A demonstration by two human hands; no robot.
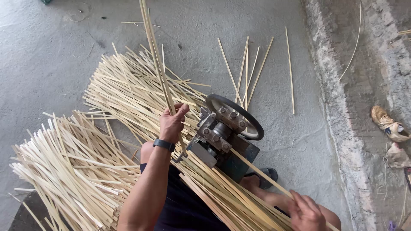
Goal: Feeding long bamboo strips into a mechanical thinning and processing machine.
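Observation:
My left hand (172, 122) grips a few long pale bamboo strips (155, 55) that rise away from me over the floor. A black band sits on that wrist. Just right of it stands a small metal splitting machine (222, 134) with bolted blocks and a black hand wheel (252, 124). My right hand (306, 211), at the lower right, holds one thin strip (261, 171) that runs diagonally up into the machine. A thick bundle of strips (222, 196) lies across my lap between both hands.
Big heaps of cut bamboo strips (68, 167) cover the concrete floor at left and behind the machine (128, 85). Loose strips (246, 70) lie beyond the wheel. A raised rough concrete kerb (338, 98) runs along the right, with a worn shoe (387, 124) past it.

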